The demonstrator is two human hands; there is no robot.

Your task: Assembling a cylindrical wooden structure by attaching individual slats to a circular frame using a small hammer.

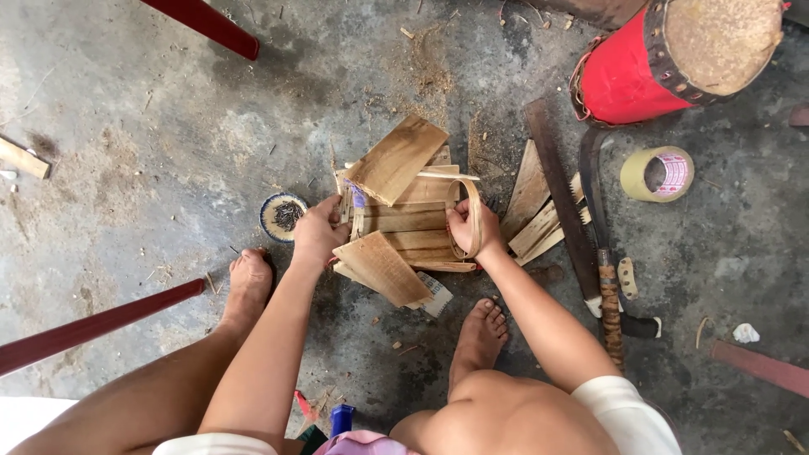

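A small structure of thin wooden slats (404, 215) stands on the concrete floor between my bare feet. My left hand (318, 229) grips its left side, next to a slanted flat board (383, 268) leaning at the front. My right hand (468, 229) holds the right side, fingers closed around a curved strip of bent wood (474, 215). Another flat board (396, 157) tilts over the top back of the structure.
A small round bowl of nails (283, 216) sits left of the structure. Loose wood pieces (531, 206), a saw blade (560, 198), a curved knife (600, 244) and a tape roll (657, 173) lie right. A red drum-like stump (666, 59) stands top right. Dark red bars (93, 324) cross the left.
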